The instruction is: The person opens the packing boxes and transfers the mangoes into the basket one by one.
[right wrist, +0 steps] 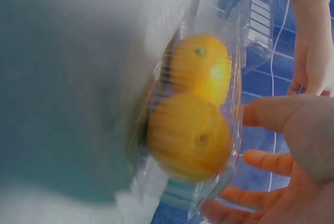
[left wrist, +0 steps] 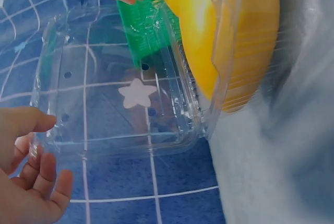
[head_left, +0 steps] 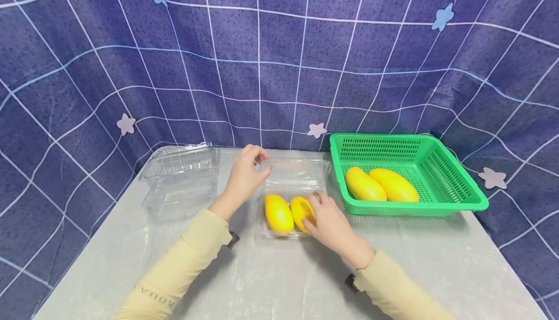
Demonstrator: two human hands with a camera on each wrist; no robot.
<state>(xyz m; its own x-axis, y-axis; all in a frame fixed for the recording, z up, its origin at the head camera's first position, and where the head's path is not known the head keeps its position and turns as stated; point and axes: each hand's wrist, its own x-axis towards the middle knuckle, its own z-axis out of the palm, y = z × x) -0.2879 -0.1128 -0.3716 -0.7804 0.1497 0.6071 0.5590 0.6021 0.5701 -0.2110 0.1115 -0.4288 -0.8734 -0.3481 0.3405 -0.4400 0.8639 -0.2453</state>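
In the head view, two yellow mangoes (head_left: 279,214) lie side by side in the base of a clear plastic clamshell box (head_left: 267,235). Its hinged lid (head_left: 297,172) is tilted up at the back. My left hand (head_left: 245,173) has thumb and curled fingers around the lid's left corner; the left wrist view shows this lid edge between the thumb and fingers (left wrist: 44,174). Over the right-hand mango (head_left: 300,212) is my right hand (head_left: 329,223), its fingers spread. In the right wrist view those fingers (right wrist: 269,162) are extended beside the box rim, not curled round the mangoes.
A green plastic basket (head_left: 454,206) stands at the back right, with two more mangoes (head_left: 393,185) inside. Other clear clamshell boxes (head_left: 183,179) sit open at the back left. Behind the grey table (head_left: 262,281) hangs a blue gridded curtain (head_left: 279,82).
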